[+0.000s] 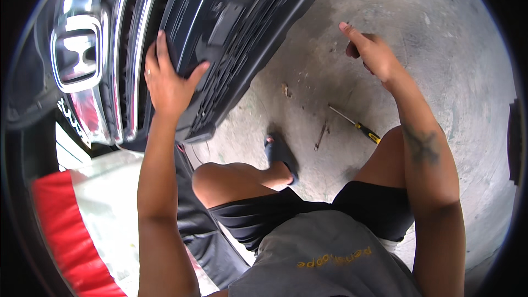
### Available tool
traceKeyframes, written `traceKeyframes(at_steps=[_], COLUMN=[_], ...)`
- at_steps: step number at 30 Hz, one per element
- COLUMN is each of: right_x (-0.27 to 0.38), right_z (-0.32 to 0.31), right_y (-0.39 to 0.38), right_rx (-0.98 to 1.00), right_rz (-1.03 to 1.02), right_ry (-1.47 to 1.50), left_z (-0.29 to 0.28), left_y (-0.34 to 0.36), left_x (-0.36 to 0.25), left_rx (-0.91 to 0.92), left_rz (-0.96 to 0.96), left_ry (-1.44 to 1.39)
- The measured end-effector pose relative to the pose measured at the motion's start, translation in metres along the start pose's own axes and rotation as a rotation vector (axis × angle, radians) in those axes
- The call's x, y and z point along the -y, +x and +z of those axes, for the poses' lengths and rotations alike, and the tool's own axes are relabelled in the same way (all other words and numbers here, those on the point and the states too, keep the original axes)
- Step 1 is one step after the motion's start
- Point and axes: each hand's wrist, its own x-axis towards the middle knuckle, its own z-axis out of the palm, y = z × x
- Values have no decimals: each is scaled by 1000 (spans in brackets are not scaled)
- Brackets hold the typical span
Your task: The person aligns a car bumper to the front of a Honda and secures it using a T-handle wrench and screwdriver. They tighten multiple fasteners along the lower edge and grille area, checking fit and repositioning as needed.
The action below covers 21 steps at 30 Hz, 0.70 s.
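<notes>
My left hand (168,85) rests with fingers spread on the dark front bumper (190,38) of a car, just right of the chrome grille bars (124,44). It grips nothing. Out to the right, above the concrete floor, is my right hand (371,52). Its thumb stretches away from the half-curled fingers, and I see nothing held between them; the palm side is partly hidden. A screwdriver (360,127) with a yellow and black handle lies on the floor near my right knee. Left of it lies a small metal wrench (320,137).
A chrome emblem (80,53) sits on the grille at the left. Below the bumper lies a red and white padded cover (60,209), with black material (203,236) beside it. My foot in a dark slipper (281,159) is on the concrete floor (308,88). A small brown bit (286,90) lies ahead of it.
</notes>
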Motion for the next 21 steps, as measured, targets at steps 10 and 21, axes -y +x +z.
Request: traceKeyframes(at_steps=[10, 21], right_x=[-122, -275], right_z=[114, 266], right_y=[42, -8], right_rx=[47, 192], right_rz=[33, 110], right_ry=[-1347, -962], left_z=[-14, 17], left_y=[-5, -16], left_x=[-10, -3], left_rx=[181, 67], left_rz=[-310, -300], left_ry=[-40, 29])
